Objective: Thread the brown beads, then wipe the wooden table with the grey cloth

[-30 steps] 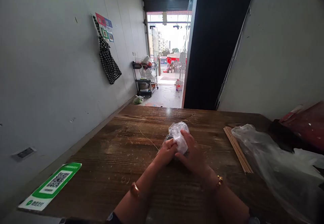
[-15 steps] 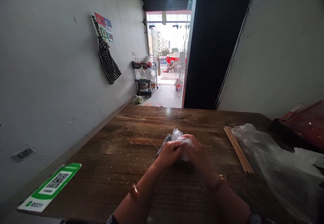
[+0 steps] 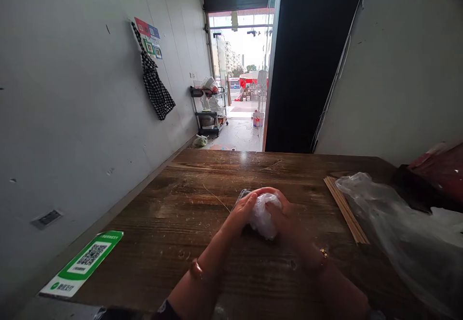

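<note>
A crumpled ball of thin white plastic bag [image 3: 265, 220] sits between my two hands above the middle of the wooden table [image 3: 173, 262]. My left hand [image 3: 243, 210] cups its left side, thumb along the near top. On the right, my right hand [image 3: 285, 214] curls around the ball, with its fingertips pressing into the plastic; it is slightly blurred. Whether anything is inside the ball cannot be seen. A grey knitted-looking piece [image 3: 241, 195] lies just behind my left hand, mostly covered by it.
Thin wooden sticks [image 3: 345, 209] lie in a bundle on the right, beside a large clear plastic bag [image 3: 383, 223]. A red bag [image 3: 443, 170] is at the far right edge. A green QR-code card [image 3: 85, 262] lies at the table's left corner.
The plastic has become a rounder, more compact ball, with its loose top no longer sticking up. My hands have spread to its two sides. The view has shifted slightly.
</note>
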### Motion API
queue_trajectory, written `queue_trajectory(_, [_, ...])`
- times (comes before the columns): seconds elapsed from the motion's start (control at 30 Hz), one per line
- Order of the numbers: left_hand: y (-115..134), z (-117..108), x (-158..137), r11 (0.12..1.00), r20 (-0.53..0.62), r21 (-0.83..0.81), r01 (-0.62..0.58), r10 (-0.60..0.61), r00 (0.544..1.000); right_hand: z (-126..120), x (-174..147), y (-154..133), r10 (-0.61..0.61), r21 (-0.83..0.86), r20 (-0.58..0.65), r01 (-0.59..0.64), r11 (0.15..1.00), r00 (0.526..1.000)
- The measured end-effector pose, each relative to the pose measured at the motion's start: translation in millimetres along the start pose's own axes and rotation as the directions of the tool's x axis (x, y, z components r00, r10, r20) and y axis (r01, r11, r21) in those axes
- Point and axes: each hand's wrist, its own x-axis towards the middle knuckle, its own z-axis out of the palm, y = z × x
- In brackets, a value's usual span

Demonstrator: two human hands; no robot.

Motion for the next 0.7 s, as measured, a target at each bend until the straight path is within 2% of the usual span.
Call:
queue_trajectory(0.07, [0,4,-3,0.998,0.112,0.063,0.019,-0.026,0.993,-2,-3,-1,-0.101,-0.169,-0.071,0.088,0.982,0.992])
queue_trajectory(0.13, [0,6,-4,0.995,0.177,0.093,0.027,-0.044,0.983,-7,-2,2,-0.225,-0.341,-0.109,0.176,0.924,0.968])
queue_trajectory(0.23, [1,8,-6,0.996,0.248,0.065,0.059,-0.073,0.966,-16,2,9,-0.372,-0.511,-0.077,0.284,0.811,0.925])
queue_trajectory(0.4, [-2,12,-9,0.994,0.329,0.022,0.108,-0.109,0.938,-19,5,10,-0.511,-0.683,-0.006,0.370,0.630,0.860])
queue_trajectory(0.47, [-5,14,-9,0.997,0.325,0.026,0.079,-0.083,0.942,-15,2,7,-0.516,-0.725,0.069,0.398,0.562,0.854])
queue_trajectory(0.53, [-9,14,-9,0.999,0.289,0.045,0.025,-0.037,0.957,-9,-1,4,-0.487,-0.734,0.139,0.420,0.534,0.862])
queue_trajectory(0.6, [-11,14,-8,0.997,0.236,0.075,-0.007,-0.011,0.972,-4,-3,4,-0.461,-0.721,0.167,0.427,0.546,0.872])
queue_trajectory(0.7, [-14,13,-5,0.996,0.159,0.086,0.006,-0.020,0.987,2,-3,9,-0.455,-0.701,0.161,0.426,0.572,0.876])
